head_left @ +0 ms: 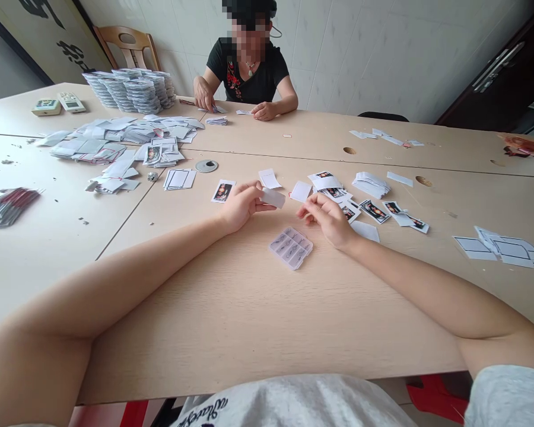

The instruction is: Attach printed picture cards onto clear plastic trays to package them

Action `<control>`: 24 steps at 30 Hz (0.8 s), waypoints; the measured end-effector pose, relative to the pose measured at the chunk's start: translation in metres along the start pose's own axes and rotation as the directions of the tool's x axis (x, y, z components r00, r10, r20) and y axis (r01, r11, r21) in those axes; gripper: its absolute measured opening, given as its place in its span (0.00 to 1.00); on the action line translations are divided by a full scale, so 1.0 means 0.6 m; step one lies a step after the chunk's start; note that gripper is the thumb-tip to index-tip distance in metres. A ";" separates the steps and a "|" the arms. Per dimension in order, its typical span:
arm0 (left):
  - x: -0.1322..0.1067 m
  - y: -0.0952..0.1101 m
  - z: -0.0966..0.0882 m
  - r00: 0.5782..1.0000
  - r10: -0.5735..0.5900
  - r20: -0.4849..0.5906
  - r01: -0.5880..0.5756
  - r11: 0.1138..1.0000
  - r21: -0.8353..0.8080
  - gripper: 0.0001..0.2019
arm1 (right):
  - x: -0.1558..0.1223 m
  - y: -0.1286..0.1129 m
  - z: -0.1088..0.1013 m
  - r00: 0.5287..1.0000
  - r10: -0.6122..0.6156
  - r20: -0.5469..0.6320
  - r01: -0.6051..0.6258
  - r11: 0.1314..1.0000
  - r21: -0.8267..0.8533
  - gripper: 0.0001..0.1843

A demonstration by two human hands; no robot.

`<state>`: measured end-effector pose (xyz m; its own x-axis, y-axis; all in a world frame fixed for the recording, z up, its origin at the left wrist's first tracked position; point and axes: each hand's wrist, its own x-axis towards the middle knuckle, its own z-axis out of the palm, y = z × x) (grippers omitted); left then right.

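My left hand pinches a small white card between thumb and fingers, above the table. To its right, my right hand is closed in a loose pinch with the fingertips turned toward the card; whatever it may hold is too small to make out. On the table just below the hands lies a clear plastic compartment box with small dark pieces in its sections. Beside my left hand rests a card with a dark picture. Several more picture cards and white slips lie around my right hand.
A large heap of white packets covers the left side, with stacked bundles behind it. Black-bordered cards lie at the right. A grey disc sits mid-table. Across the table, a person handles slips.
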<state>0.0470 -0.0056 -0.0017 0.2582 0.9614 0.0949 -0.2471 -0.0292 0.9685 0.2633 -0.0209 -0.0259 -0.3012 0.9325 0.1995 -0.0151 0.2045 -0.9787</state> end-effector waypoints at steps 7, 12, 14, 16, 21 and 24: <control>-0.035 -0.003 0.009 0.849 0.157 0.504 -0.468 0.666 0.581 0.05 | -0.015 -0.004 0.004 0.926 -0.225 0.302 0.358 0.778 -0.516 0.07; -0.033 -0.002 0.004 0.786 0.214 0.580 -0.578 0.584 0.569 0.26 | -0.006 0.010 0.000 0.957 -0.233 0.171 0.288 0.822 -0.491 0.14; -0.032 -0.004 0.005 0.784 0.250 0.568 -0.597 0.553 0.581 0.32 | -0.003 0.015 0.000 0.970 -0.211 0.124 0.244 0.850 -0.468 0.20; -0.032 -0.006 0.007 0.799 0.278 0.533 -0.591 0.524 0.613 0.36 | -0.001 0.018 0.000 0.978 -0.192 0.085 0.209 0.874 -0.439 0.26; -0.033 -0.012 0.007 0.809 0.169 0.564 -0.573 0.447 0.688 0.37 | 0.000 0.019 -0.001 0.983 -0.170 0.073 0.185 0.907 -0.377 0.35; -0.031 -0.013 0.006 0.759 0.125 0.639 -0.628 0.396 0.669 0.37 | -0.001 0.019 -0.001 0.981 -0.175 0.084 0.193 0.913 -0.359 0.37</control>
<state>0.0476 -0.0240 -0.0102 0.7616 0.5516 0.3401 0.3651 -0.7989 0.4780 0.2639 -0.0188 -0.0368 -0.3724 0.8541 0.3629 0.2705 0.4740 -0.8379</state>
